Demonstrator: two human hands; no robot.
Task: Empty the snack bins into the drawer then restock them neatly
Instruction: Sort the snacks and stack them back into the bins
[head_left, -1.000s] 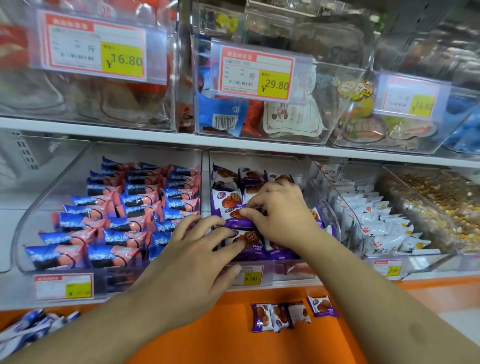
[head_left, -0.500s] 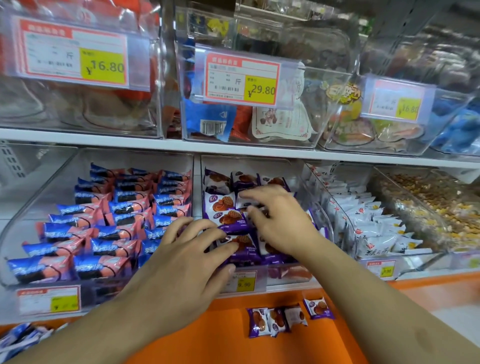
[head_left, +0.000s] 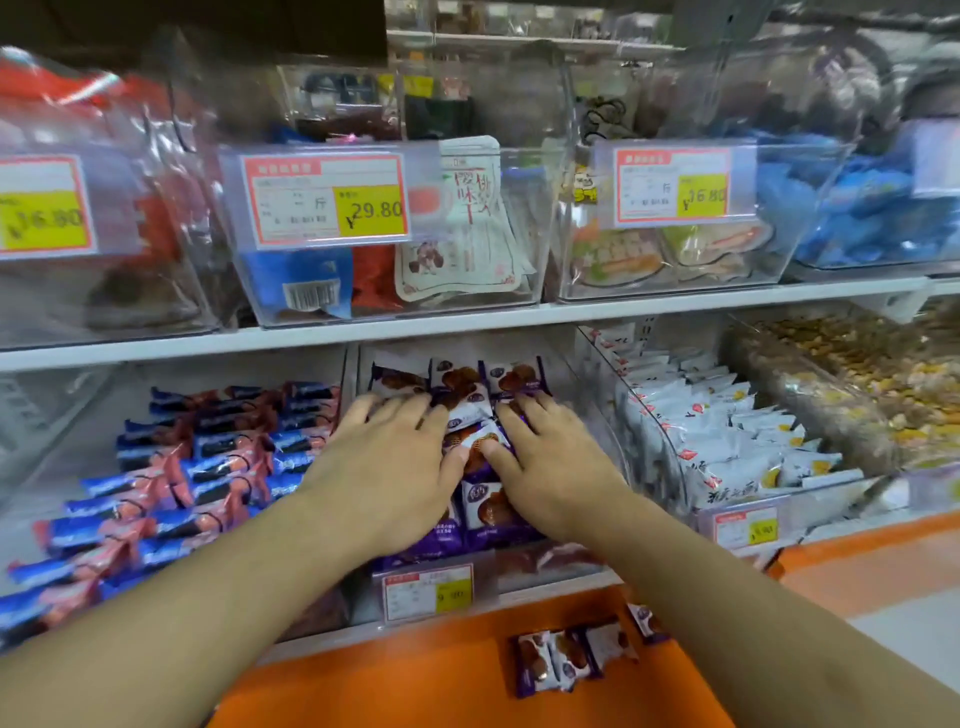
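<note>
A clear middle bin (head_left: 566, 364) on the lower shelf holds purple-and-white cookie packs (head_left: 460, 387) in rows. My left hand (head_left: 395, 462) lies flat on the packs at the bin's left side, fingers straight and spread. My right hand (head_left: 550, 462) lies flat on the packs at the right side, fingers pointing to the back. Both thumbs touch one tilted pack (head_left: 475, 441) between the hands. Several more purple packs (head_left: 566, 660) lie on the orange drawer surface (head_left: 415, 686) below the bin.
A bin of blue-and-pink bars (head_left: 197, 467) stands to the left and a bin of white packs (head_left: 727, 436) to the right, with loose snacks (head_left: 857, 374) further right. The upper shelf carries clear bins with price tags (head_left: 324, 200).
My left hand moved up from the bin's front onto the packs, fingers now flat. My right hand shifted to the right side and flattened. The camera moved closer and tilted up.
</note>
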